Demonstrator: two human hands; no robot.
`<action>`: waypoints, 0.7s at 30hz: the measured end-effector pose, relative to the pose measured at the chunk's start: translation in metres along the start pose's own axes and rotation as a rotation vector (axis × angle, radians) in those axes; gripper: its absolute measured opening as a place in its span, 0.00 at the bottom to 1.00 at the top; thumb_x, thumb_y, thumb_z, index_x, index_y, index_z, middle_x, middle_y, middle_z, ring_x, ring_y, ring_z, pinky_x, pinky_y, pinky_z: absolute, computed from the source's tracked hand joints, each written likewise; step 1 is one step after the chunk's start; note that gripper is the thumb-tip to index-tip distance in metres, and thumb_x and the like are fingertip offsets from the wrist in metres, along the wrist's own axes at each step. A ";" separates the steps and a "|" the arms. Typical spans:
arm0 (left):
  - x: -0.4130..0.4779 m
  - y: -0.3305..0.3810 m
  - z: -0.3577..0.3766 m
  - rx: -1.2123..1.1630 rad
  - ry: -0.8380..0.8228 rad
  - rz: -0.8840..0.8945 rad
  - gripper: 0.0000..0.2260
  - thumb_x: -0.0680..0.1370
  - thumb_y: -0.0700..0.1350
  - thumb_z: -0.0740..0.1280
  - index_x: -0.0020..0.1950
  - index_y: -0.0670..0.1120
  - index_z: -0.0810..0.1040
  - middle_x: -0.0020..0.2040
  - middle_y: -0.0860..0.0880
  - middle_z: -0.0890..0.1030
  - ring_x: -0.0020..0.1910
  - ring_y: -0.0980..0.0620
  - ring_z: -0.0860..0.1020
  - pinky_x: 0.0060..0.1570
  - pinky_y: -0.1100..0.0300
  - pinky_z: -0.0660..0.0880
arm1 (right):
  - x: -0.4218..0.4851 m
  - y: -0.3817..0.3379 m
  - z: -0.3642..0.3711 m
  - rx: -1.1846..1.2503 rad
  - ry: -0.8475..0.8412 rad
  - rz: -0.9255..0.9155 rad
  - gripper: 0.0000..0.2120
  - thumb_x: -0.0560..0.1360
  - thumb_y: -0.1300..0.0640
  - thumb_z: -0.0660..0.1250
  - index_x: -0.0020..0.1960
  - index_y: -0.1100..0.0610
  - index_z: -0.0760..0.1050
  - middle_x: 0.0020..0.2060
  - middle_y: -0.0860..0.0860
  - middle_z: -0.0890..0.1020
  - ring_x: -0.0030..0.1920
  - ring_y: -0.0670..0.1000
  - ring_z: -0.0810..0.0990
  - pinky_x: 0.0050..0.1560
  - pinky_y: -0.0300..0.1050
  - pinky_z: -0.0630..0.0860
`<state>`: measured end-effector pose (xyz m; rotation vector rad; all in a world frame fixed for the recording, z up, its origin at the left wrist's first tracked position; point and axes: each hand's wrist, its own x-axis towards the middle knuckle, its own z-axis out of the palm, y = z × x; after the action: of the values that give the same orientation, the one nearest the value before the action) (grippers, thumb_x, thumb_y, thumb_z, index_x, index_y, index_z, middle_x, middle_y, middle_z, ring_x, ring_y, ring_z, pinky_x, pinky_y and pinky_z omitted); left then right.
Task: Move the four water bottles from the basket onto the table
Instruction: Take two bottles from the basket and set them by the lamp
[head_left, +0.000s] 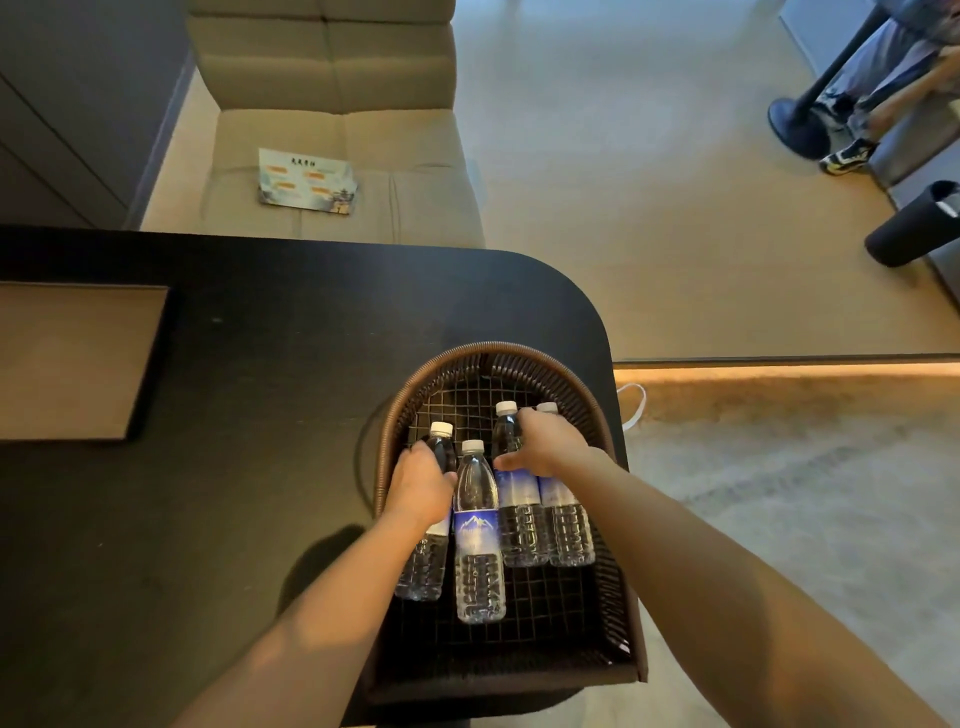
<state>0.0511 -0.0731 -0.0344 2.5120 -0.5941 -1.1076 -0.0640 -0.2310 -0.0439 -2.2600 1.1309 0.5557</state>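
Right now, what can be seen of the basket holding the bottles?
The basket is dark brown wicker with a thick coiled rim, rounded at the far end and square at the near one, over a wire grid base. It sits on the black table at its right corner. Four water bottles lie inside, caps pointing away. The left hand and right hand reach in, each on a bottle.

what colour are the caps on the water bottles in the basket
White, on all the caps that show. The head view shows it best, for instance on the second bottle's cap in the basket.
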 end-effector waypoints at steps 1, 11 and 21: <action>-0.001 0.000 0.001 0.003 0.012 0.002 0.21 0.78 0.46 0.72 0.69 0.40 0.72 0.66 0.41 0.76 0.64 0.40 0.77 0.61 0.49 0.74 | 0.001 0.000 0.000 0.023 -0.007 0.006 0.29 0.68 0.41 0.79 0.62 0.54 0.73 0.53 0.52 0.83 0.51 0.53 0.81 0.46 0.49 0.79; -0.017 -0.007 0.004 0.032 0.038 0.104 0.26 0.75 0.47 0.76 0.70 0.41 0.72 0.67 0.42 0.73 0.66 0.43 0.74 0.66 0.49 0.73 | -0.031 0.011 -0.003 0.268 0.079 -0.038 0.31 0.63 0.44 0.84 0.59 0.53 0.76 0.54 0.50 0.78 0.57 0.53 0.75 0.58 0.54 0.77; -0.066 -0.028 -0.001 0.037 0.044 0.388 0.18 0.73 0.47 0.76 0.59 0.54 0.74 0.54 0.53 0.67 0.57 0.51 0.70 0.59 0.51 0.74 | -0.112 0.020 0.022 0.646 0.117 -0.194 0.36 0.72 0.56 0.79 0.71 0.44 0.63 0.55 0.43 0.83 0.56 0.38 0.81 0.53 0.33 0.76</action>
<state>0.0186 -0.0165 -0.0057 2.3059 -1.0425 -0.9004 -0.1454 -0.1603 -0.0020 -1.8147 0.9530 -0.0305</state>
